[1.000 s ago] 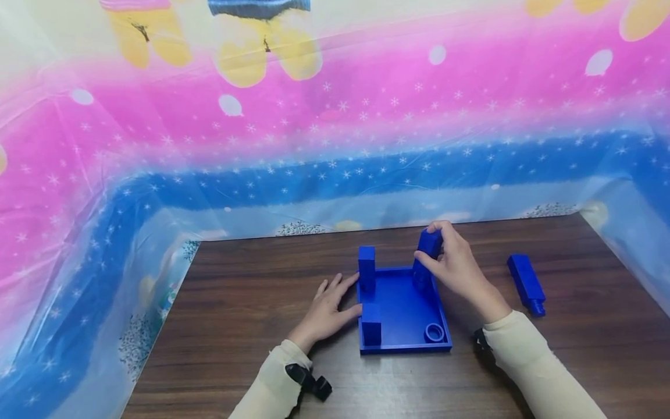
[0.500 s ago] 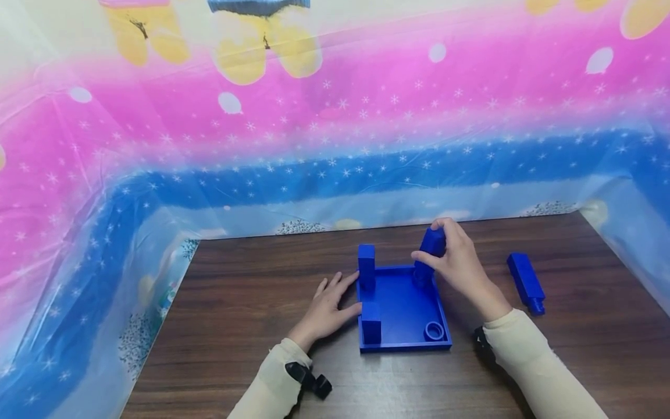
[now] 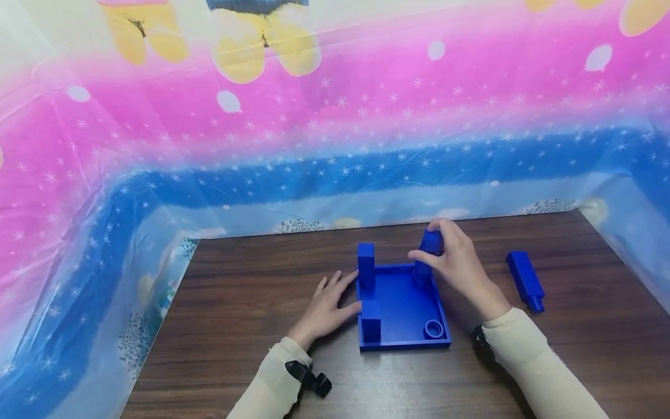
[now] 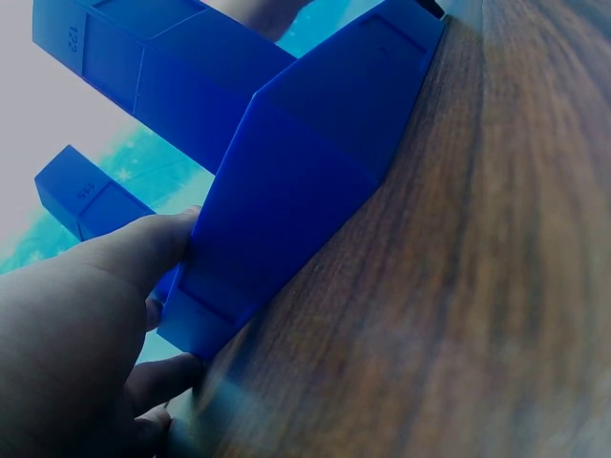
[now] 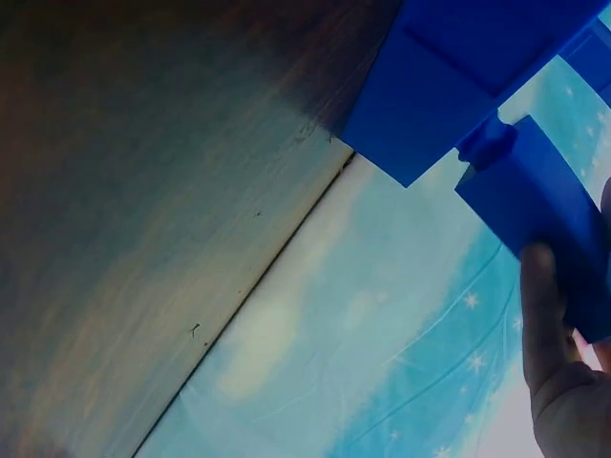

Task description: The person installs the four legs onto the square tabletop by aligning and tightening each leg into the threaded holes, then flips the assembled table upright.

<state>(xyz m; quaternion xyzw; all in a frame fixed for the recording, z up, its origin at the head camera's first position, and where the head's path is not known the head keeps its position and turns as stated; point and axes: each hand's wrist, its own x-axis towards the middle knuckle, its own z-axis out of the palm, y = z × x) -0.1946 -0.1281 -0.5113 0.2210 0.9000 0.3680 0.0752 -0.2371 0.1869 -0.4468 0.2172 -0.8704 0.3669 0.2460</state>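
Note:
A shallow blue tray-like base (image 3: pixel 402 302) lies on the table, with two square blue legs upright at its left corners, a far leg (image 3: pixel 366 262) and a near leg (image 3: pixel 371 326). My right hand (image 3: pixel 458 265) grips another blue leg (image 3: pixel 431 242) between thumb and fingers over the far right corner. In the right wrist view that leg (image 5: pixel 554 205) leans, its narrow ridged end at the base. My left hand (image 3: pixel 327 311) lies spread against the base's left side, thumb and fingertips touching the wall (image 4: pixel 286 200). A round ring socket (image 3: pixel 433 330) shows at the near right corner.
A loose blue leg (image 3: pixel 526 279) with a threaded end lies on the brown wooden table (image 3: pixel 251 291) to the right. A patterned pink and blue cloth (image 3: pixel 335 134) hangs behind the table's far edge.
My right hand shifts slightly at the far right corner, its thumb moving a little left on the held leg. The left hand and base stay in place.

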